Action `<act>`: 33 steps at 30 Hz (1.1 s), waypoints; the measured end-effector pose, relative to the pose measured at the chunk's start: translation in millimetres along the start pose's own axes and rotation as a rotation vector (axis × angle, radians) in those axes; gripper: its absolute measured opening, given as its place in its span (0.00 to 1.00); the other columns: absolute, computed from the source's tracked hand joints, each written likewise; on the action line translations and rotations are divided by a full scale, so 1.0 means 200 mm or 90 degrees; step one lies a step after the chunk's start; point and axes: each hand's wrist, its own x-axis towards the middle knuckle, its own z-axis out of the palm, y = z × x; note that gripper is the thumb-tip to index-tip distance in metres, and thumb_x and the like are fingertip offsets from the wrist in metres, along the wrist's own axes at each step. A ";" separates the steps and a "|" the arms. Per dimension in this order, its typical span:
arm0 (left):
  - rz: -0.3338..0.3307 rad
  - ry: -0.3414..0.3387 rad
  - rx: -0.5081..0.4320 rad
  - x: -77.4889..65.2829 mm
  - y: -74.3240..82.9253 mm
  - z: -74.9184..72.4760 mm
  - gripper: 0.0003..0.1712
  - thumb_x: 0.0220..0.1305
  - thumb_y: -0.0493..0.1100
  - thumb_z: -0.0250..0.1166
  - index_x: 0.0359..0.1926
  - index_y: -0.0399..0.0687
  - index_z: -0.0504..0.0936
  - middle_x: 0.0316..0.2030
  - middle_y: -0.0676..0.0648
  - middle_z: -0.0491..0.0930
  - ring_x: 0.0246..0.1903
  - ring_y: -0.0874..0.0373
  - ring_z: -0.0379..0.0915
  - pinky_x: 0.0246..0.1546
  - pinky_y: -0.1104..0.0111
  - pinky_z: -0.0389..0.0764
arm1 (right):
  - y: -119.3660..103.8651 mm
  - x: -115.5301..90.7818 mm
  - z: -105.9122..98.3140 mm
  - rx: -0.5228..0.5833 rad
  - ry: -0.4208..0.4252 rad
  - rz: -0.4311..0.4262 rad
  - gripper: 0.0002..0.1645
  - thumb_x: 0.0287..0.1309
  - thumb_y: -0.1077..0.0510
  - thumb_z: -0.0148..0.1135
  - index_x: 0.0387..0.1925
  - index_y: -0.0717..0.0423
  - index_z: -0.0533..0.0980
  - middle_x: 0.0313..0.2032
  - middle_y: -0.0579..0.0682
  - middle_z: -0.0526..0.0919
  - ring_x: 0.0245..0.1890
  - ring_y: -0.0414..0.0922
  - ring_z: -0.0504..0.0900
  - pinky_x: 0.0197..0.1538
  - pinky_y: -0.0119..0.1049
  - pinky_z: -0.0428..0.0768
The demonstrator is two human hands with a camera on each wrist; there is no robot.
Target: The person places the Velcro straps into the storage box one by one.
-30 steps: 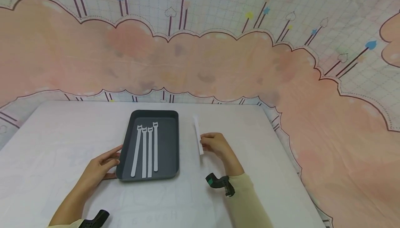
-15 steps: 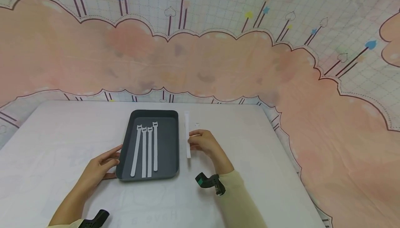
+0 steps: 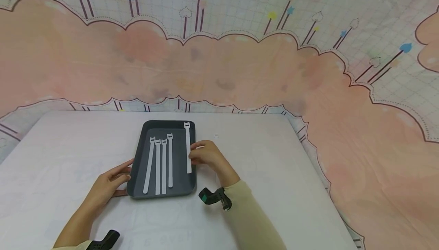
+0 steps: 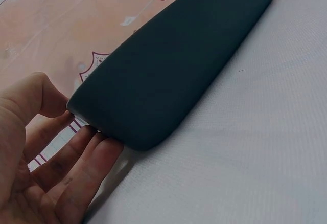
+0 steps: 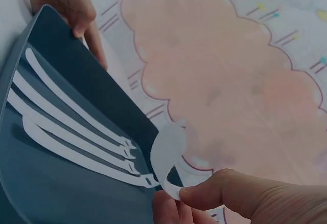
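A dark grey tray [image 3: 180,183] lies on the white table, with several white hook-and-loop cable ties [image 3: 170,162] side by side in it, slotted heads at the far end. My right hand [image 3: 207,154] pinches another white cable tie [image 3: 188,147] between thumb and fingers over the tray's right edge. In the right wrist view, this tie [image 5: 166,150] curves up from the fingertips beside the tray wall. My left hand [image 3: 106,185] rests at the tray's left side. The left wrist view shows its fingertips [image 4: 110,152] against the outer wall [image 4: 163,70], near a corner.
The white table [image 3: 274,173] reaches back to a peach and white patterned cloth [image 3: 219,74]. Black wrist cameras sit on my right cuff [image 3: 219,196] and my left cuff [image 3: 103,242]. A small pale mark [image 3: 215,136] shows on the table right of the tray.
My right hand has moved left with the cable tie, from the table beside the tray to over its right edge. The left hand and tray have stayed in place.
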 end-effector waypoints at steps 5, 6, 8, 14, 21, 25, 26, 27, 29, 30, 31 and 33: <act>-0.002 0.000 0.000 0.00 0.01 0.00 0.34 0.72 0.39 0.53 0.75 0.42 0.56 0.65 0.30 0.63 0.41 0.79 0.70 0.36 0.65 0.86 | -0.03 0.02 0.07 -0.043 0.018 -0.003 0.19 0.45 0.72 0.64 0.45 0.68 0.79 0.27 0.52 0.80 0.21 0.42 0.82 0.34 0.35 0.86; -0.002 0.000 0.001 0.00 0.01 0.00 0.34 0.72 0.39 0.53 0.75 0.42 0.56 0.65 0.30 0.63 0.41 0.79 0.70 0.36 0.65 0.86 | -0.04 0.02 0.08 -0.047 0.019 -0.003 0.19 0.46 0.72 0.64 0.44 0.69 0.79 0.28 0.53 0.80 0.22 0.45 0.83 0.34 0.36 0.86; -0.001 0.001 0.003 0.00 0.01 0.00 0.34 0.72 0.39 0.53 0.75 0.42 0.56 0.65 0.30 0.64 0.41 0.78 0.70 0.36 0.65 0.86 | -0.05 0.03 0.11 -0.056 0.018 0.001 0.19 0.47 0.73 0.64 0.45 0.70 0.79 0.29 0.54 0.81 0.25 0.47 0.86 0.35 0.36 0.86; -0.003 0.002 0.009 0.00 0.01 0.00 0.34 0.72 0.40 0.53 0.75 0.43 0.56 0.65 0.30 0.64 0.41 0.80 0.70 0.36 0.65 0.86 | -0.08 0.06 0.16 -0.081 0.019 0.016 0.18 0.50 0.72 0.64 0.46 0.71 0.78 0.31 0.56 0.83 0.32 0.51 0.88 0.35 0.35 0.87; -0.021 0.004 0.017 -0.01 0.01 0.00 0.34 0.71 0.41 0.53 0.76 0.44 0.56 0.66 0.30 0.63 0.41 0.81 0.68 0.37 0.66 0.86 | -0.05 0.12 0.21 -0.140 0.044 0.017 0.16 0.50 0.72 0.68 0.43 0.72 0.78 0.29 0.57 0.84 0.27 0.49 0.88 0.30 0.33 0.86; -0.018 0.003 0.013 -0.01 0.01 0.00 0.34 0.72 0.40 0.53 0.76 0.44 0.56 0.66 0.30 0.63 0.41 0.81 0.68 0.37 0.66 0.86 | -0.05 0.14 0.24 -0.202 0.065 0.011 0.10 0.48 0.71 0.69 0.35 0.69 0.79 0.24 0.55 0.83 0.25 0.50 0.88 0.27 0.30 0.84; -0.016 0.003 0.013 -0.01 0.01 0.00 0.34 0.72 0.40 0.53 0.76 0.43 0.56 0.66 0.30 0.63 0.41 0.81 0.68 0.37 0.66 0.86 | -0.04 0.14 0.24 -0.229 0.070 0.005 0.07 0.48 0.70 0.69 0.32 0.68 0.80 0.23 0.56 0.83 0.24 0.49 0.88 0.25 0.29 0.82; -0.014 0.004 0.013 0.00 0.01 0.00 0.34 0.72 0.40 0.53 0.76 0.43 0.56 0.66 0.30 0.63 0.41 0.81 0.68 0.36 0.66 0.86 | -0.04 0.15 0.25 -0.266 0.076 -0.003 0.05 0.48 0.70 0.69 0.28 0.68 0.80 0.21 0.55 0.83 0.22 0.47 0.87 0.24 0.27 0.80; -0.014 0.004 0.013 0.00 0.01 0.00 0.34 0.72 0.40 0.53 0.76 0.43 0.56 0.65 0.30 0.63 0.41 0.82 0.68 0.36 0.66 0.86 | -0.04 0.15 0.27 -0.336 0.090 -0.017 0.06 0.48 0.68 0.70 0.21 0.66 0.80 0.17 0.54 0.83 0.17 0.43 0.84 0.20 0.24 0.74; -0.014 0.004 0.013 -0.01 0.01 0.00 0.34 0.72 0.40 0.53 0.76 0.43 0.56 0.65 0.30 0.63 0.41 0.82 0.68 0.36 0.66 0.86 | -0.04 0.15 0.27 -0.373 0.099 -0.025 0.08 0.47 0.68 0.70 0.18 0.65 0.80 0.16 0.53 0.83 0.14 0.41 0.81 0.19 0.24 0.71; -0.015 0.004 0.014 -0.01 0.01 0.00 0.34 0.72 0.40 0.53 0.76 0.43 0.56 0.65 0.30 0.63 0.41 0.82 0.68 0.36 0.66 0.86 | -0.03 0.15 0.28 -0.408 0.106 -0.033 0.09 0.46 0.67 0.70 0.16 0.65 0.80 0.15 0.52 0.82 0.12 0.39 0.79 0.17 0.23 0.68; -0.018 0.003 0.012 -0.01 0.01 0.00 0.34 0.72 0.41 0.54 0.76 0.43 0.56 0.65 0.30 0.63 0.41 0.82 0.68 0.36 0.65 0.86 | -0.02 0.15 0.29 -0.461 0.117 -0.044 0.11 0.46 0.66 0.71 0.13 0.63 0.80 0.13 0.51 0.82 0.10 0.37 0.73 0.16 0.23 0.66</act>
